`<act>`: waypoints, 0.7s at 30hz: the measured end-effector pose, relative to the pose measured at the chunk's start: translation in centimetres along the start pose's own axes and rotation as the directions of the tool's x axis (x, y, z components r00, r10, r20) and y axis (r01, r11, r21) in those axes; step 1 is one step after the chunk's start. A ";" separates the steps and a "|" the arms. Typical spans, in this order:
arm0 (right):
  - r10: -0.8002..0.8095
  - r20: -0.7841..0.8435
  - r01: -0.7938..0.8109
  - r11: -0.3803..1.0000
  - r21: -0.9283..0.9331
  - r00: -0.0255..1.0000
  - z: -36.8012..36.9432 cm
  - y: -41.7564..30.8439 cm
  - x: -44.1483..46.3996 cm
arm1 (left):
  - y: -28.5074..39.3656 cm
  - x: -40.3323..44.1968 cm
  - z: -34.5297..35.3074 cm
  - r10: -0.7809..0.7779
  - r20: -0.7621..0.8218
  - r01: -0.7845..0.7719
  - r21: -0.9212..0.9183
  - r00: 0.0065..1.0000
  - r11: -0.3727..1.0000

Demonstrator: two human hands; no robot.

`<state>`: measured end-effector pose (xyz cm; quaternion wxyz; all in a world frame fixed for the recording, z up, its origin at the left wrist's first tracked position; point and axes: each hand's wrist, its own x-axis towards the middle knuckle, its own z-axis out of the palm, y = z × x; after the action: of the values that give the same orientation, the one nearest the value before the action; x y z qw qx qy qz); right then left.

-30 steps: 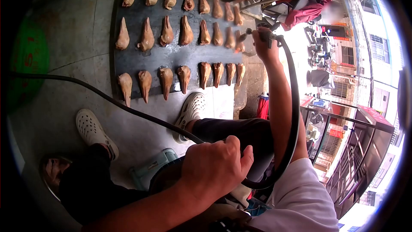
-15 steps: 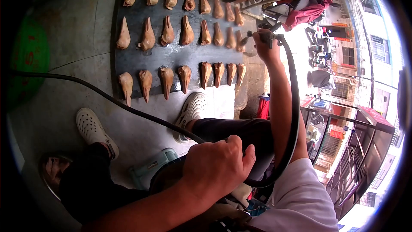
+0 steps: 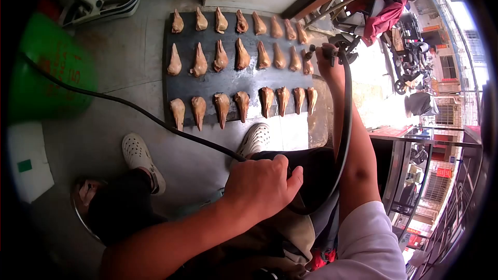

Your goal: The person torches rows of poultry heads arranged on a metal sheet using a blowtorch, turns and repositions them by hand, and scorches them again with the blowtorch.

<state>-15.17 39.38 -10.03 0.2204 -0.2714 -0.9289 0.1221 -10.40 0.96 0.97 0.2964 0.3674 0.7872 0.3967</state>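
My left hand (image 3: pixel 262 184) is closed around a black hose (image 3: pixel 207 147), low in front of my body. Farther forward on the right, my right hand (image 3: pixel 330 67) grips a torch-like tool (image 3: pixel 333 53) to which the hose runs. The tool's nozzle (image 3: pixel 312 49) points left, beside the right end of the middle row. Tan, tapered meat pieces (image 3: pixel 243 55) lie in three rows on a dark flat board (image 3: pixel 207 84) on the floor. Upper-row tips point away from me; bottom-row tips point towards me. No flame can be made out.
White perforated shoes (image 3: pixel 137 153) are on my feet near the board. A green container (image 3: pixel 57 72) stands at left, with a white and dark tray-like object (image 3: pixel 111 0) beyond. A metal-framed stand (image 3: pixel 410 176) is at right. Parked motorbikes (image 3: pixel 410 52) and a red cloth (image 3: pixel 384 13) appear outside.
The camera view has turned, so the board, shoes and pieces sit farther right and lower, and more of the green container shows. Both hands keep their holds.
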 end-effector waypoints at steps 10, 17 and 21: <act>0.326 0.186 -0.375 0.805 0.459 0.927 -4.4 -5.5 -1.5 | -0.3 -1.4 0.9 -0.065 -0.241 0.041 -0.103 0.968 0.994; -0.081 0.325 -0.133 0.800 0.585 0.942 3.2 -26.3 8.2 | 1.3 2.3 -8.9 -0.057 -0.450 -0.207 -0.515 0.891 0.832; -0.412 0.479 0.116 0.838 0.533 0.775 12.8 -39.3 13.5 | -1.0 2.8 -13.9 -0.219 -0.438 -0.175 -0.696 0.872 0.696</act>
<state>-49.20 13.20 -2.97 0.0036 -0.0211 -0.9211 0.3887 -22.80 -2.79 6.70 0.2114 0.0996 0.6220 0.7474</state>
